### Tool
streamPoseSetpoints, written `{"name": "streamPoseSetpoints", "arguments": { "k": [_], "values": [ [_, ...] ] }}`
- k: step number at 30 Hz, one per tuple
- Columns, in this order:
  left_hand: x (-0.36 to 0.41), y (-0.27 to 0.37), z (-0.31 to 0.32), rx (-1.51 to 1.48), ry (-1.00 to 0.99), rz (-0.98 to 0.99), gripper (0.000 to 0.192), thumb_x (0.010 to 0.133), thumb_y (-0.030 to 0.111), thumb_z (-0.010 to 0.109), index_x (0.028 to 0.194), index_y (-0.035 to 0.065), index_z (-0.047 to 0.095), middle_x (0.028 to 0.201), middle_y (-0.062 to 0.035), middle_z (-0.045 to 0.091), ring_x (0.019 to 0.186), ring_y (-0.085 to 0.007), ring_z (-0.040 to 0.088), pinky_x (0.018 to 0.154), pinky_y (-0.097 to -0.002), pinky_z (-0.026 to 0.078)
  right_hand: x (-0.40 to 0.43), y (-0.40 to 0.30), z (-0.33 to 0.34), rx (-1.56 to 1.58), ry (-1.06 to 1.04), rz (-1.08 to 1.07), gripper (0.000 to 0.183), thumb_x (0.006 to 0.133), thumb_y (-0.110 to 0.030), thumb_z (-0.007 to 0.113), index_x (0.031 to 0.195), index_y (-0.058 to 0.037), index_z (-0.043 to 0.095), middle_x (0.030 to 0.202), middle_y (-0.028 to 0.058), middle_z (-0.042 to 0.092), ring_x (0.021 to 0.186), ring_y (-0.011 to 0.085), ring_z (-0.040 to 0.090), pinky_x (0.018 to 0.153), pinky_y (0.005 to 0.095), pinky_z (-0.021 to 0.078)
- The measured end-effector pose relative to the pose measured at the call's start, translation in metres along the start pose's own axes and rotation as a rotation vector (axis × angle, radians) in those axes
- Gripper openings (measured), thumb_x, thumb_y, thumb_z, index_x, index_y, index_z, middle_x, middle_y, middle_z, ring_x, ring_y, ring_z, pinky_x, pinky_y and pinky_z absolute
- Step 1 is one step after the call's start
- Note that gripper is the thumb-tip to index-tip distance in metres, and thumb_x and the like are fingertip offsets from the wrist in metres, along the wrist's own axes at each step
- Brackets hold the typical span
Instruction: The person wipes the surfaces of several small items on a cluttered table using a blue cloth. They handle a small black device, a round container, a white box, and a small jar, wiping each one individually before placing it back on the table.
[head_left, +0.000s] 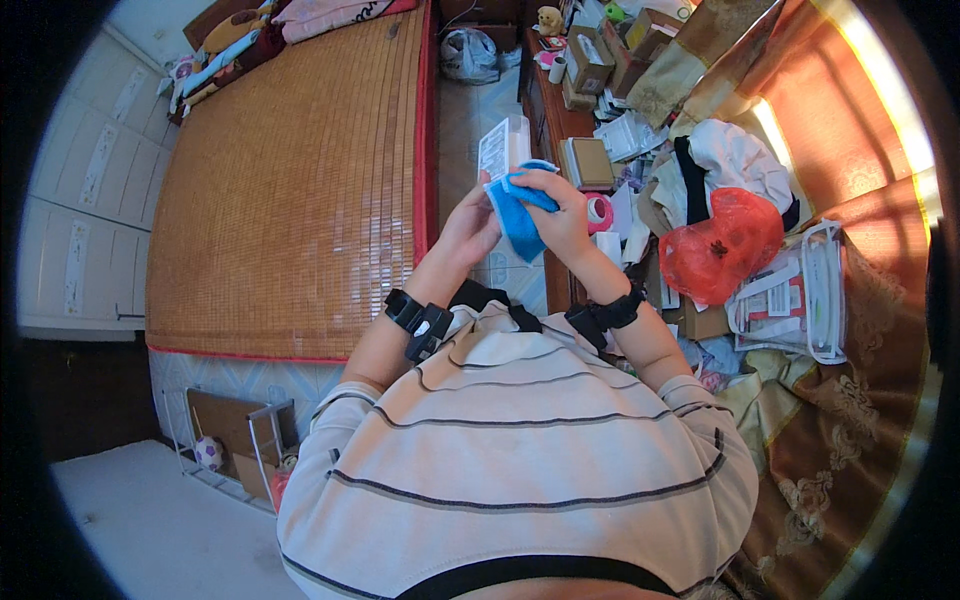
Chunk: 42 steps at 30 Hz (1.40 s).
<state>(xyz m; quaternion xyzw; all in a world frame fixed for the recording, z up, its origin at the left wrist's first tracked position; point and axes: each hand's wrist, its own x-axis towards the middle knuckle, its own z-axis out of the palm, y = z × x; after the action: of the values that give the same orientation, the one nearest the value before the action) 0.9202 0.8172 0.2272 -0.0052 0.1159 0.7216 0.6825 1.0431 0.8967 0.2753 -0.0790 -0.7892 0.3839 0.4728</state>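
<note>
My left hand (469, 226) grips the lower end of a white box (504, 147), which bears printed writing on its face. A blue cloth (517, 223) with a pale edge is bunched in my right hand (564, 214) and lies against the near end of the box. Part of the cloth hangs down between my two hands. It hides the lower part of the box and the fingertips of my left hand. Both hands are close together in front of my body, above the tiled floor.
A bed with a bamboo mat (300, 195) stands on the left. To the right, a wooden desk (551, 112) carries cardboard boxes (590, 58), a red plastic bag (720, 244), clothes and a clear zip bag (784, 300). A tied plastic bag (470, 56) rests on the floor ahead.
</note>
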Motion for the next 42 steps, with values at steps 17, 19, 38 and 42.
{"name": "streamPoseSetpoints", "arguments": {
  "k": [17,19,38,42],
  "values": [
    [-0.003,-0.035,0.012,-0.063,0.077,-0.042,0.028,0.084,0.032,0.054,0.106,0.0160,0.053,0.104,-0.0020,0.056,0.096,-0.0143,0.051,0.079,-0.0290,0.041,0.012,-0.010,-0.023,-0.316,-0.008,-0.272,0.031,0.059,0.001,0.064,0.087,-0.0090,0.063,0.093,0.0080,0.063,0.081,0.0257,0.060,0.070,0.0321,0.0473],
    [0.001,-0.035,0.010,-0.046,0.099,-0.014,0.027,0.084,0.033,0.054,0.105,0.0159,0.053,0.104,-0.0021,0.056,0.093,-0.0150,0.053,0.077,-0.0282,0.042,0.010,-0.012,-0.025,-0.358,-0.055,-0.269,0.030,0.059,0.000,0.064,0.087,-0.0095,0.063,0.092,0.0073,0.063,0.080,0.0257,0.060,0.070,0.0321,0.0476],
    [-0.004,-0.019,0.012,0.230,0.038,-0.097,0.030,0.083,0.025,0.056,0.106,0.0078,0.050,0.099,-0.0075,0.057,0.092,-0.0177,0.053,0.080,-0.0336,0.044,0.025,0.002,-0.046,-0.080,0.089,0.023,0.023,0.065,0.004,0.062,0.086,-0.0036,0.063,0.086,0.0094,0.063,0.081,0.0204,0.060,0.072,0.0284,0.0466],
    [-0.007,-0.019,0.022,0.558,0.200,0.062,0.034,0.076,0.019,0.063,0.106,0.0104,0.050,0.097,-0.0040,0.057,0.089,-0.0152,0.052,0.076,-0.0324,0.042,0.028,-0.007,-0.054,0.002,0.111,0.133,0.021,0.068,0.004,0.061,0.088,-0.0026,0.062,0.087,0.0086,0.062,0.083,0.0177,0.059,0.073,0.0266,0.0457]
  ]
}}
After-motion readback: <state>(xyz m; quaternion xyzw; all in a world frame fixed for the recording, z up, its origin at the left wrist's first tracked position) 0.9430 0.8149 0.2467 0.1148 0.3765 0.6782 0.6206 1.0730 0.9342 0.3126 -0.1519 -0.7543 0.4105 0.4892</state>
